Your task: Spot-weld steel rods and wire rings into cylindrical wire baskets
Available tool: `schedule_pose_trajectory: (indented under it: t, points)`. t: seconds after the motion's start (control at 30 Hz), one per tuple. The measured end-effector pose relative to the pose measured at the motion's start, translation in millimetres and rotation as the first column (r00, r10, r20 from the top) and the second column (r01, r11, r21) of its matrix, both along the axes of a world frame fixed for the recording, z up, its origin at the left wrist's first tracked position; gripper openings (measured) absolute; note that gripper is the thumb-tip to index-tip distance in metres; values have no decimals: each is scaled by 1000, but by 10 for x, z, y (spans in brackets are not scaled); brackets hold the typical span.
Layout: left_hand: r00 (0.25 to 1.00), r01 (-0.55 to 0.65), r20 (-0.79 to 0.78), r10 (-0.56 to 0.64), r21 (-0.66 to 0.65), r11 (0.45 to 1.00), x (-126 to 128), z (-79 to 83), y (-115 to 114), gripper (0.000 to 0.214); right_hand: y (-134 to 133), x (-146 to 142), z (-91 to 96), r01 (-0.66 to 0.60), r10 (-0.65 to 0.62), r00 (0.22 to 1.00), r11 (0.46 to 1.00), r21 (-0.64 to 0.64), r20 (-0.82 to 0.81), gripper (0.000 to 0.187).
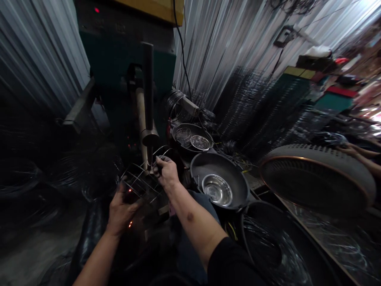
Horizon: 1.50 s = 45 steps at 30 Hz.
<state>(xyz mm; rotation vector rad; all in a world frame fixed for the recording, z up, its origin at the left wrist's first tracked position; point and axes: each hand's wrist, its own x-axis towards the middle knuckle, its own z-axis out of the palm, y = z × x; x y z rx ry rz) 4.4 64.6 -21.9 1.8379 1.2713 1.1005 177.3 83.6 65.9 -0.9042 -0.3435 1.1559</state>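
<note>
A wire rack (139, 180) of crossed thin metal rods sits at the lower arms of a spot welding machine (119, 51). My left hand (120, 210) grips the rack's near left edge, with the thumb stretched to the right. My right hand (167, 174) is closed in a pinch at the rack's far right side, right beside the tip of the upright electrode (150, 153). Its fingertips partly hide what they pinch. Small orange sparks (130, 224) glow below the rack, near my left hand.
To the right stands a dark pan (198, 161) holding a shiny steel bowl (218, 190). Behind it, another pan (175, 133) carries wire pieces and a metal dish (200, 143). A large fan-like round housing (315, 178) stands further right. Wire rings (244, 103) lean against the corrugated wall. A co-worker's arm (361, 159) shows at far right.
</note>
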Motion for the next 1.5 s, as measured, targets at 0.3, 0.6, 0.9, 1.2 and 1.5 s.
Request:
schedule_pose_trajectory:
  t: [0.3, 0.6, 0.9, 1.2, 1.5]
  points:
    - [976, -198, -77, 202, 48, 979, -679, 396, -503, 47, -1220, -834, -1026, -177, 51, 576, 982, 63, 816, 8]
    - [974, 186, -121, -194, -72, 980, -82, 898, -725, 37, -1589, -773, -1065, -452, 149, 93, 887, -91, 984, 27]
    - [989, 147, 38, -145, -40, 988, -157, 983, -921, 39, -1658, 81, -50, -91, -232, 34, 968, 234, 972, 42]
    - [988, 152, -60, -143, 195, 969, -265, 1156, -912, 37, -1322, 95, 83, -189, -177, 479, 936, 298, 860, 18]
    - [915, 261, -400, -48, 497, 827, -104, 982, -373, 42, -973, 205, 299, -171, -105, 295, 972, 160, 950, 16]
